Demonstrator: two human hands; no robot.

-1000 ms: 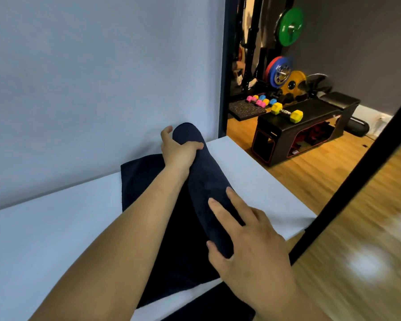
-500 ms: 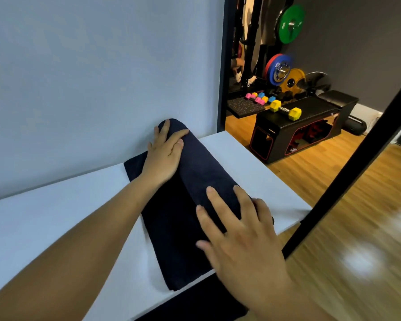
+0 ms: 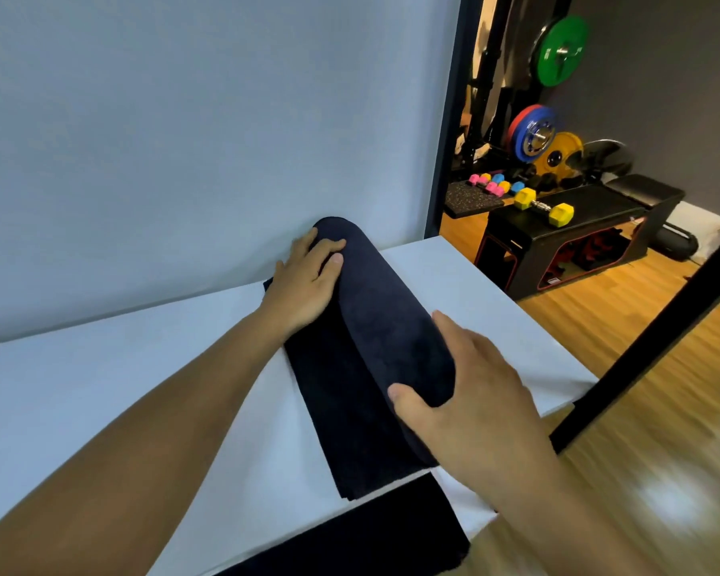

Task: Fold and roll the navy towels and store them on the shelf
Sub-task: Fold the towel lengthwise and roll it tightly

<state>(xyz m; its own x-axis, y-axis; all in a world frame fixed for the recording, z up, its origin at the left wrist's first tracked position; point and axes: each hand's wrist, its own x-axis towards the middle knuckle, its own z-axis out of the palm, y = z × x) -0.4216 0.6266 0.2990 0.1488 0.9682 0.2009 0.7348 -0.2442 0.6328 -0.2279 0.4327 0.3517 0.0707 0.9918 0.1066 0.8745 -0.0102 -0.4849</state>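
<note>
Left hand (image 3: 308, 280) resting straight-fingered on far end of half-rolled navy towel (image 3: 385, 322), right hand (image 3: 470, 392) cupping its near end, unrolled part spread on white surface (image 3: 100, 388) beneath left wrist

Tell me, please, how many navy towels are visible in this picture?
2. One navy towel, partly rolled, lies on the white table under the left hand and right hand; a second dark cloth, likely another towel, shows below the table's near edge. More may be hidden.

A gym: weight plates (image 3: 561, 51), dumbbells (image 3: 543, 207), bench (image 3: 624, 201) on wood floor (image 3: 641, 334)
</note>
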